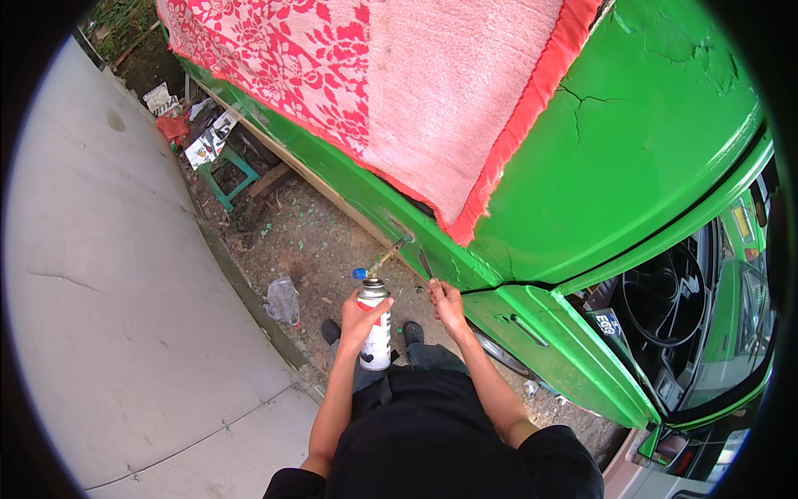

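Observation:
My left hand [357, 321] is wrapped round a white and red gas canister [376, 343], held upright in front of my body. A blow torch head [384, 258] with a blue knob tops the canister, its nozzle angled up toward the side of a green vehicle [453, 268]. Near the nozzle tip the paint shows a small worn patch [400, 226]. My right hand [449, 308] grips a scraper [426, 264] with its thin blade pointing up at the same panel. I cannot tell whether the blade touches the paint. No flame is visible.
A pink and red blanket [432, 100] drapes over the vehicle's cracked green roof. At right, the door [565, 349] shows beside a steering wheel [662, 295]. A pale wall [108, 249] rises at left. A green stool [227, 176] and a plastic bag [283, 300] are on the ground.

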`<state>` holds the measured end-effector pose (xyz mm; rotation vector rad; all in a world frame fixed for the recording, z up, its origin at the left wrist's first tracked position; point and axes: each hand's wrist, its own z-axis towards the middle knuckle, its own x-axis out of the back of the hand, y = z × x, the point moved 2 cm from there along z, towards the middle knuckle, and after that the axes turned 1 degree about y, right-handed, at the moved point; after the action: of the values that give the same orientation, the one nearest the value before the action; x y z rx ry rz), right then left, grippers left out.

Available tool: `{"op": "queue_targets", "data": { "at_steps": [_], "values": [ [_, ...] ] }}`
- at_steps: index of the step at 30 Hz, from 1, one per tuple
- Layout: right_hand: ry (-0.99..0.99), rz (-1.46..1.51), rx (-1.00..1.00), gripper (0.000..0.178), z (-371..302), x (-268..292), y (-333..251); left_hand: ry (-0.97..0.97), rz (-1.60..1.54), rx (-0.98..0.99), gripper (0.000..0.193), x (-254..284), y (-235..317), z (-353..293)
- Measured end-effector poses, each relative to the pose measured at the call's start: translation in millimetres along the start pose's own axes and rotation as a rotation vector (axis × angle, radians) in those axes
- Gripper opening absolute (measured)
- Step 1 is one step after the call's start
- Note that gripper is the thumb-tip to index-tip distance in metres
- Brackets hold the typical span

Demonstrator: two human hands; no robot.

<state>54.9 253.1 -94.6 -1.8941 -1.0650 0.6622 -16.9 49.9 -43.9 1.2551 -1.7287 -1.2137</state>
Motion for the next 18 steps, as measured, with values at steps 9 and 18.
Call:
{"op": "queue_targets", "data": {
  "at_steps": [9,18],
  "values": [
    [0.004,-0.008,0.002,0.038,1.9,0.5,1.8,0.005,0.015,0.016,0.037,0.4,-4.9,6.3],
    [0.014,-0.015,-0.016,0.037,0.1,-2.6,-1.5,-0.003,-0.011,0.036,0.038,1.0,2.9,7.0]
  ]
}}
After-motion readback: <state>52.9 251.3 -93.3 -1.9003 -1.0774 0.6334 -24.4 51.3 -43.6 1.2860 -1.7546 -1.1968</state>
